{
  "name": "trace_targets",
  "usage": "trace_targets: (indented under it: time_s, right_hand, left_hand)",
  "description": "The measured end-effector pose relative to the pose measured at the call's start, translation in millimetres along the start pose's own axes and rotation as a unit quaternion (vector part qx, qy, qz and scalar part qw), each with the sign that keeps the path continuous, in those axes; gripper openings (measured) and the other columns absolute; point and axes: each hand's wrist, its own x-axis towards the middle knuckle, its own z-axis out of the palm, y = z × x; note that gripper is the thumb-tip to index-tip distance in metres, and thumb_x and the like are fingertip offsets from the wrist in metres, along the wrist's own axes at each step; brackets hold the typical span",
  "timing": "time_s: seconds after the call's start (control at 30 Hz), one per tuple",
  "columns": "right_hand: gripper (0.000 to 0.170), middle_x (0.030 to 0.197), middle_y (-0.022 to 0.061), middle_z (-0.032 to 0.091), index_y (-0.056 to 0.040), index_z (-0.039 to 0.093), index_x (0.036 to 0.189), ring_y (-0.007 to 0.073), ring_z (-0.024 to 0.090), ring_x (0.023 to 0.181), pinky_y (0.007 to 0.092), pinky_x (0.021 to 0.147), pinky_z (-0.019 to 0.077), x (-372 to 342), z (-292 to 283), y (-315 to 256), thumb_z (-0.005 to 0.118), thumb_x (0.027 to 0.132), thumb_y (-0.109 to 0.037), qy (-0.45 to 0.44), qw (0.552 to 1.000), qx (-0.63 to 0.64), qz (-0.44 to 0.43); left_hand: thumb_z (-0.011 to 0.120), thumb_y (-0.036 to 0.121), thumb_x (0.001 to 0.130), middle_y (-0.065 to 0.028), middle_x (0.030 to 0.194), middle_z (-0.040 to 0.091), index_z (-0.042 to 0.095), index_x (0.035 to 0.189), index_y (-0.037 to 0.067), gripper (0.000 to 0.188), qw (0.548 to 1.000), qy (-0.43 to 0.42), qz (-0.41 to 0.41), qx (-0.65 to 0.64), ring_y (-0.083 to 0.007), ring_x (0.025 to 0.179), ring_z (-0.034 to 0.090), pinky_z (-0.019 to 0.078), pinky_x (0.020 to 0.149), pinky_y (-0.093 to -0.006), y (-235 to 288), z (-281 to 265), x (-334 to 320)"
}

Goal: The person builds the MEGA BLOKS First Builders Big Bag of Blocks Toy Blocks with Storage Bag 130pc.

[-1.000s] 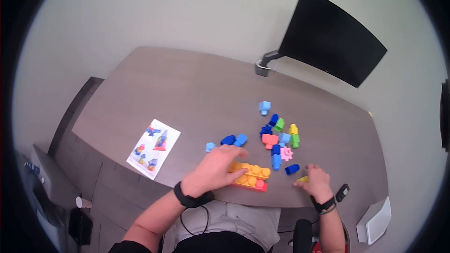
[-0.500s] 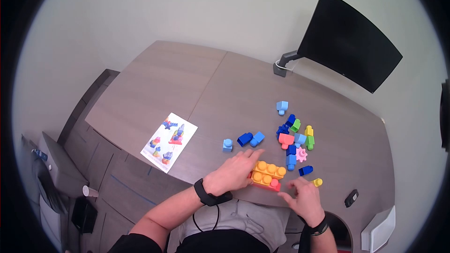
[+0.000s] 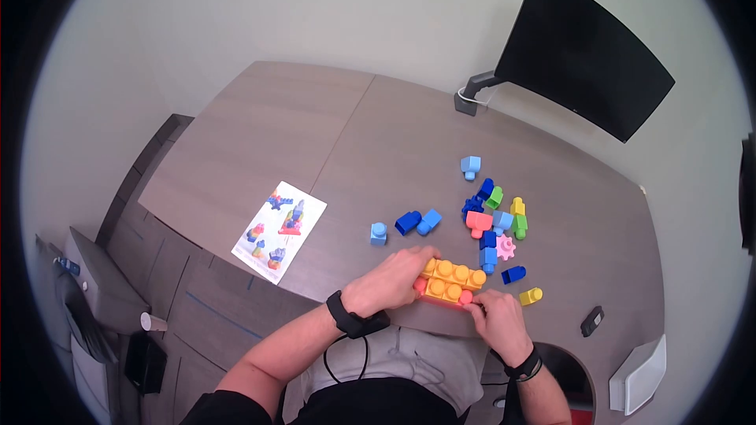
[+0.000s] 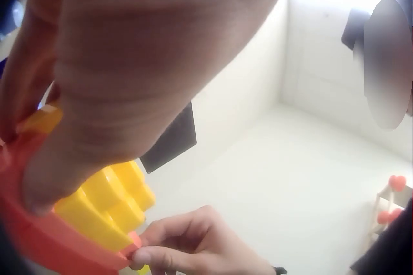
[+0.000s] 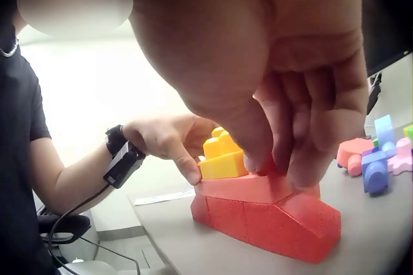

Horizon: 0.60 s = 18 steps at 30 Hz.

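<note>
Yellow studded blocks (image 3: 446, 290) sit on a long red base (image 5: 264, 223) at the table's front edge. The left hand (image 3: 387, 279) grips the left end of this build, its thumb on the red side in the left wrist view. At the other end, the right hand (image 3: 502, 323) pinches a small red piece (image 3: 465, 297) beside the yellow blocks; in the right wrist view its thumb and fingers (image 5: 303, 168) hide most of that piece. A yellow block (image 3: 531, 297) lies to the right of the right hand.
Behind the hands lie a light blue block (image 3: 379, 234), a dark blue block (image 3: 408, 223) and a cluster with a pink gear (image 3: 505, 248). A picture sheet (image 3: 279, 231) lies left, a black device (image 3: 592, 321) right. A monitor (image 3: 584, 55) stands at the back.
The right hand has let go of the yellow block at the right, moved left to the build and taken hold of the small red piece. The left hand stays on the build. The head view has shifted.
</note>
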Motion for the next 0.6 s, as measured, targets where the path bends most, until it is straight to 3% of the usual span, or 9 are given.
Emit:
trace_targets:
  time_s: [0.37,0.47,0.57,0.6]
  right_hand:
    - [0.020,0.095,0.0205,0.078,0.0024,0.081,0.098,0.0446,0.076,0.089,0.0544,0.080,0.0606,6,1,10,0.087,0.096,-0.017,-0.020,0.999,0.033,0.021]
    - [0.029,0.098,0.0208,0.080,0.0043,0.082,0.107,0.0442,0.078,0.093,0.0530,0.083,0.0623,5,-17,6,0.090,0.094,-0.021,-0.057,0.997,0.006,0.052]
    - [0.059,0.117,0.0243,0.080,0.0065,0.073,0.140,0.0449,0.078,0.103,0.0524,0.088,0.0630,9,-30,-5,0.092,0.093,-0.025,-0.016,0.994,-0.025,0.105]
    - [0.069,0.123,0.0251,0.078,0.0061,0.064,0.149,0.0450,0.077,0.106,0.0526,0.089,0.0629,9,-29,-5,0.091,0.093,-0.024,-0.001,0.997,-0.017,0.076]
  left_hand:
    - [0.100,0.010,0.078,-0.0270,0.121,0.079,0.065,0.142,0.000,0.073,0.998,-0.020,-0.055,0.009,-0.0488,0.117,0.075,0.0626,0.098,-0.0517,-7,-4,3]
    - [0.102,0.013,0.078,-0.0275,0.122,0.079,0.064,0.143,0.001,0.076,0.998,-0.027,-0.056,-0.002,-0.0481,0.117,0.076,0.0626,0.098,-0.0504,-5,-1,7]
    - [0.102,0.015,0.078,-0.0279,0.121,0.079,0.064,0.144,0.000,0.078,0.997,-0.034,-0.063,-0.018,-0.0478,0.116,0.076,0.0625,0.098,-0.0498,-8,-1,7]
    - [0.103,0.015,0.078,-0.0280,0.121,0.079,0.064,0.144,0.000,0.078,0.997,-0.034,-0.062,-0.018,-0.0477,0.116,0.077,0.0625,0.098,-0.0497,-10,0,7]
